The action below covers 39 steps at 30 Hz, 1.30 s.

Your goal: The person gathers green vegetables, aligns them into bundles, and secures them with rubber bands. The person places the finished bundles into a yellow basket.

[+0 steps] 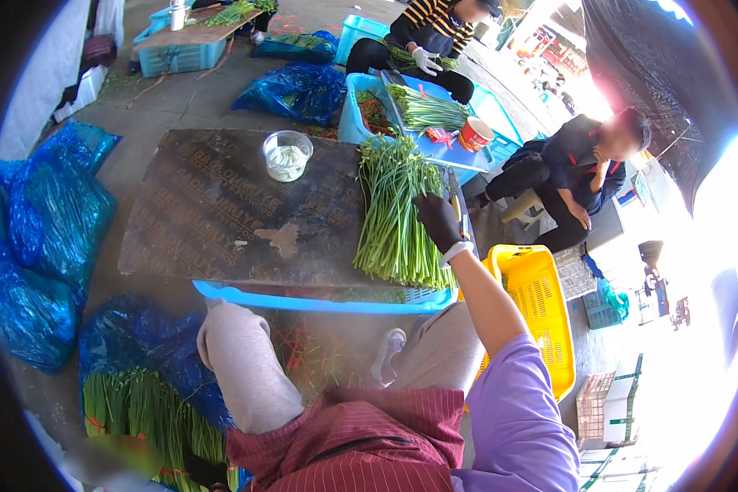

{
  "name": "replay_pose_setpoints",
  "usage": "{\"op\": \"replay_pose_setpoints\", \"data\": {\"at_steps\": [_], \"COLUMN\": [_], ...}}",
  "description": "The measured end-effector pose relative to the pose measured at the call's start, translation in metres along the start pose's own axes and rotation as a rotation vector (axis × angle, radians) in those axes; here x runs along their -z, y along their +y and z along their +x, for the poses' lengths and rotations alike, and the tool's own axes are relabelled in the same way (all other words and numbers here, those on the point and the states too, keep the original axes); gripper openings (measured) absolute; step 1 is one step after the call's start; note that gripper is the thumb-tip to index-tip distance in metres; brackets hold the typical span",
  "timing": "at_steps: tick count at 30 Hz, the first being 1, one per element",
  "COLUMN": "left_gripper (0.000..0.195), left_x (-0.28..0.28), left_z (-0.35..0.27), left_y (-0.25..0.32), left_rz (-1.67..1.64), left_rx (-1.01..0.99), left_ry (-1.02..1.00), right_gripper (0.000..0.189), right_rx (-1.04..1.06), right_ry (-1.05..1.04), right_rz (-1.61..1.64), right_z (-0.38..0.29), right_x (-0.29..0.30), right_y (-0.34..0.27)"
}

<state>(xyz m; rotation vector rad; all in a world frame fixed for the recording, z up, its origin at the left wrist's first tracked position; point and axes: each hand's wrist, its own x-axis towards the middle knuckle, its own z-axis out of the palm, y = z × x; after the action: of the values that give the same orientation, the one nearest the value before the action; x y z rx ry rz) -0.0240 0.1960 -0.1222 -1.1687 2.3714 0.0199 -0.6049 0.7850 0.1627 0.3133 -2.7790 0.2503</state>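
A thick pile of flowering chive stems (400,227) lies across the right end of a dark plywood board (234,203). My right hand (438,221), in a dark glove, rests on the pile's right side with its fingers curled; whether it grips any stems is not clear. Just beyond that hand, a yellow-and-orange handled tool (457,212), perhaps a cutter, lies along the board's right edge. My left hand (204,472), also dark-gloved, is low at the picture's bottom, against tied bundles of green stems (154,412) in an open blue plastic bag (141,332). Its fingers are mostly hidden.
A clear plastic tub (288,157) stands on the board, over a blue crate (320,303). Right of my leg sits a yellow crate (532,295). Full blue bags (55,215) line the left. Two people (433,37) (581,166) sit beyond, one handling stems.
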Motion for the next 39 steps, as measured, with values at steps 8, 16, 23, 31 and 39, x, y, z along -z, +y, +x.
{"op": "replay_pose_setpoints", "data": {"at_steps": [8,16,23,31,39], "left_gripper": [0.091,0.08,0.071,0.061,0.053], "left_x": [0.039,0.08,0.11,0.165,0.275], "left_z": [0.023,0.032,0.023,-0.007,-0.044], "left_y": [-0.01,-0.021,-0.055,-0.085,-0.095], "left_rz": [-0.092,-0.203,-0.371,-0.457,-0.497], "left_rx": [-0.067,-0.191,-0.328,-0.367,-0.223], "left_ry": [-0.055,-0.169,-0.378,-0.435,-0.19], "right_gripper": [0.027,0.026,0.016,0.019,0.013], "right_rx": [-0.104,0.213,0.241,0.204,0.31], "right_ry": [-0.261,-0.351,-0.371,-0.334,-0.369], "right_rz": [0.019,-0.262,-0.164,-0.047,-0.148], "right_z": [0.061,0.082,0.079,0.08,0.08], "right_x": [-0.012,-0.057,-0.046,-0.021,-0.051], "right_y": [-0.074,-0.044,-0.03,-0.041,-0.046]}}
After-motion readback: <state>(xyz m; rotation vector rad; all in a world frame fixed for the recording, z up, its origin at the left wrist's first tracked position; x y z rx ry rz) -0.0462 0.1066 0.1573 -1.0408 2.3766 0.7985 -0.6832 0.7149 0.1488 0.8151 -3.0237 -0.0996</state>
